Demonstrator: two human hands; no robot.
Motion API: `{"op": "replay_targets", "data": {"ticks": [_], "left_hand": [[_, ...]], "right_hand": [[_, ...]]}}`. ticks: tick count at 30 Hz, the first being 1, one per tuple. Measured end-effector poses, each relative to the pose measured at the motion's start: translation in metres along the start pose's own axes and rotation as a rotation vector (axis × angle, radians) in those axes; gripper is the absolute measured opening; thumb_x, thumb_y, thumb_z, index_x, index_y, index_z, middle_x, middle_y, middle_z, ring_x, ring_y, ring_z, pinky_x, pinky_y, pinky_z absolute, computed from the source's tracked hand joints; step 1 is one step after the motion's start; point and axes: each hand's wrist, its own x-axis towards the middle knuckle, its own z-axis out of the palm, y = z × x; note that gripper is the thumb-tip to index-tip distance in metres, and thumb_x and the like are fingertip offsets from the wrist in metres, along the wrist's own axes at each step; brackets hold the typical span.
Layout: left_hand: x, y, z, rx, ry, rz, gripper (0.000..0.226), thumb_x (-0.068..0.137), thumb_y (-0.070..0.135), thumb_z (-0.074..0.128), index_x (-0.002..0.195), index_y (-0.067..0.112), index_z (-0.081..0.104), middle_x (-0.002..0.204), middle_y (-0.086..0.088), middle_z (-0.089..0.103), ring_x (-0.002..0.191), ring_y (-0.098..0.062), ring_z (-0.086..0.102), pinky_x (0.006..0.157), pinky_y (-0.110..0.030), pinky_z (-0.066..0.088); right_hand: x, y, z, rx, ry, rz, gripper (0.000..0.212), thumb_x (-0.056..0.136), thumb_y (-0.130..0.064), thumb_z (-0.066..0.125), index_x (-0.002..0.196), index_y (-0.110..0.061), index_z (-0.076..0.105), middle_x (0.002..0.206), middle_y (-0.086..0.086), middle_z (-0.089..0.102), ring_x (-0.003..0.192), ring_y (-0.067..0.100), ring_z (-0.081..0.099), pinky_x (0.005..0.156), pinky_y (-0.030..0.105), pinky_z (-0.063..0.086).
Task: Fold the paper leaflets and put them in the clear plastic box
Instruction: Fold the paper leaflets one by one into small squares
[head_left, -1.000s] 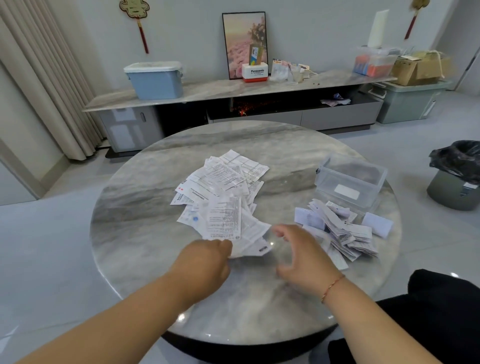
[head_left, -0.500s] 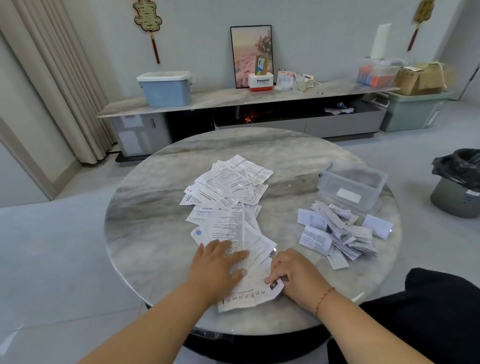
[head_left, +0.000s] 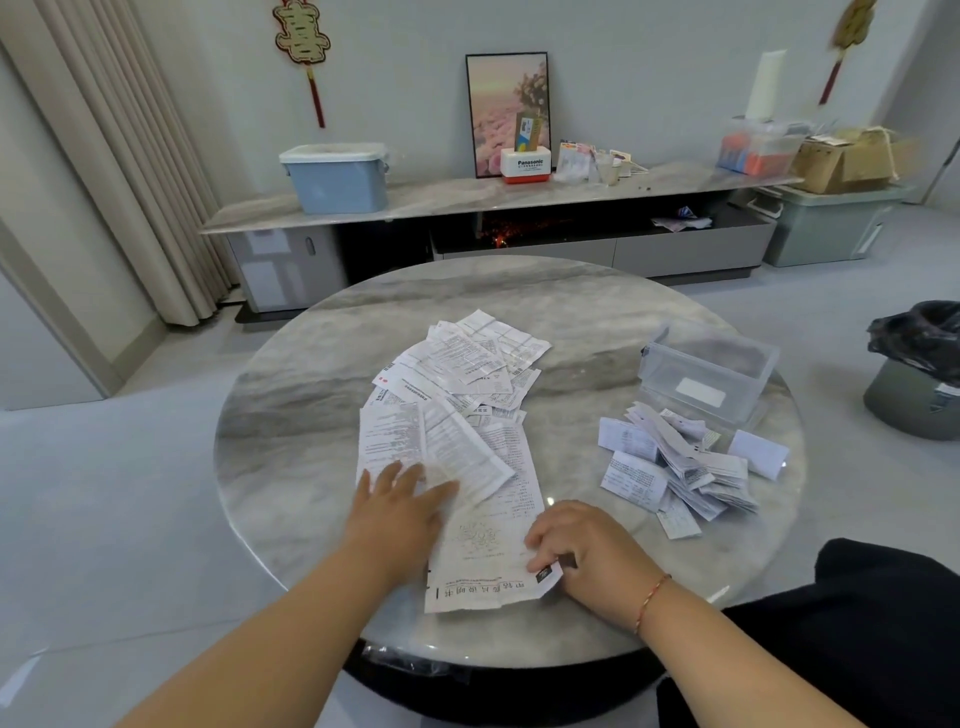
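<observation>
Flat papers: a big messy pile of open leaflets (head_left: 457, 384) lies in the middle of the round table (head_left: 291, 441). None of these are folded yet.
Folded papers: a small heap (head_left: 680, 467) sits at 3 o'clock from the pile, beside the box.
Box: the clear plastic box (head_left: 706, 371) at 2 o'clock looks to have no papers in it.
Left hand (head_left: 400, 509): fingers straight, pressing flat on the pile.
Right hand (head_left: 582, 545): fingers curled, pinching the near corner of the long leaflet (head_left: 488, 540) at 6 o'clock.
Left to do: most of the job, I think.
</observation>
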Motion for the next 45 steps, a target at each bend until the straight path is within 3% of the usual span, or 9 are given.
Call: {"op": "replay_targets", "data": {"ticks": [4, 7, 14, 18, 21, 26, 34, 40, 45], "left_hand": [[0.003, -0.035, -0.002, 0.007, -0.07, -0.138, 0.045, 0.099, 0.046, 0.022, 0.143, 0.054, 0.014, 0.157, 0.004, 0.016, 0.144, -0.024, 0.008, 0.116, -0.051, 0.004], [-0.006, -0.041, -0.011, -0.052, 0.035, -0.058, 0.054, 0.093, 0.036, 0.034, 0.145, 0.043, 0.024, 0.155, 0.004, 0.022, 0.143, -0.022, 0.013, 0.116, -0.045, 0.006], [-0.074, 0.037, -0.012, -1.167, -0.107, 0.091, 0.049, 0.078, 0.015, 0.071, 0.119, 0.03, 0.049, 0.103, 0.017, 0.069, 0.098, 0.004, 0.063, 0.091, -0.019, 0.049], [-0.068, 0.064, 0.006, -0.997, 0.233, -0.219, 0.042, 0.082, 0.025, 0.071, 0.116, 0.029, 0.046, 0.065, 0.011, 0.058, 0.064, 0.003, 0.056, 0.057, -0.009, 0.04], [-0.062, 0.069, 0.019, -0.925, 0.336, -0.26, 0.064, 0.077, 0.026, 0.072, 0.133, 0.028, 0.04, 0.082, 0.009, 0.059, 0.083, -0.008, 0.056, 0.075, -0.023, 0.046], [-0.06, 0.064, 0.041, -0.393, 0.489, 0.112, 0.028, 0.08, 0.036, 0.06, 0.107, 0.028, 0.066, 0.123, -0.006, 0.06, 0.112, -0.028, 0.058, 0.09, -0.04, 0.05], [-0.094, 0.056, 0.05, -0.237, 0.431, 0.397, 0.072, 0.065, 0.066, 0.058, 0.121, 0.021, 0.062, 0.123, -0.004, 0.063, 0.109, -0.021, 0.061, 0.09, -0.037, 0.05], [-0.098, 0.048, 0.049, -0.218, 0.551, 0.555, 0.052, 0.068, 0.04, 0.063, 0.115, 0.02, 0.054, 0.112, 0.004, 0.056, 0.09, -0.014, 0.051, 0.081, -0.024, 0.039], [-0.09, 0.045, 0.039, -0.477, 0.471, 0.426, 0.016, 0.082, 0.033, 0.052, 0.095, 0.027, 0.058, 0.088, 0.013, 0.059, 0.081, -0.007, 0.047, 0.072, -0.02, 0.039]], "right_hand": [[-0.002, -0.017, -0.024, 0.076, -0.251, 0.161, 0.025, 0.073, 0.001, 0.064, 0.066, -0.022, 0.067, 0.101, -0.005, 0.07, 0.101, -0.006, 0.056, 0.094, 0.003, 0.032], [-0.004, -0.023, -0.04, 0.108, -0.321, 0.271, 0.027, 0.077, -0.011, 0.063, 0.063, -0.031, 0.052, 0.077, -0.01, 0.063, 0.075, 0.007, 0.059, 0.078, 0.026, 0.046], [-0.003, -0.035, -0.047, 0.55, -0.073, 0.489, 0.029, 0.089, -0.001, 0.057, 0.101, -0.028, 0.061, 0.095, -0.013, 0.071, 0.093, 0.002, 0.066, 0.078, 0.019, 0.052], [-0.004, -0.024, -0.029, 0.387, 0.084, 0.754, 0.053, 0.081, -0.025, 0.07, 0.124, -0.019, 0.04, 0.093, -0.002, 0.067, 0.087, 0.012, 0.063, 0.077, 0.028, 0.051], [-0.006, -0.028, -0.023, 0.079, 0.016, 0.754, 0.082, 0.081, -0.028, 0.068, 0.143, -0.022, 0.015, 0.085, 0.0, 0.062, 0.079, 0.014, 0.06, 0.067, 0.024, 0.045], [-0.014, -0.045, -0.017, -0.403, -0.028, 0.476, 0.072, 0.081, -0.042, 0.06, 0.142, -0.028, 0.023, 0.13, -0.001, 0.037, 0.122, 0.017, 0.038, 0.1, 0.026, 0.035], [-0.038, -0.045, -0.019, -0.423, -0.474, 0.205, 0.113, 0.057, -0.075, 0.054, 0.149, -0.026, 0.01, 0.158, -0.001, -0.003, 0.145, 0.014, -0.005, 0.116, 0.028, 0.0], [-0.049, -0.04, -0.023, -0.513, -0.551, 0.085, 0.089, 0.081, -0.033, 0.065, 0.15, -0.028, 0.008, 0.158, -0.002, -0.011, 0.145, 0.013, -0.007, 0.112, 0.026, 0.002], [-0.041, -0.038, -0.041, -0.219, -0.431, 0.164, 0.048, 0.085, -0.035, 0.063, 0.131, -0.029, 0.052, 0.139, -0.011, 0.045, 0.129, 0.005, 0.038, 0.106, 0.015, 0.025]]}}
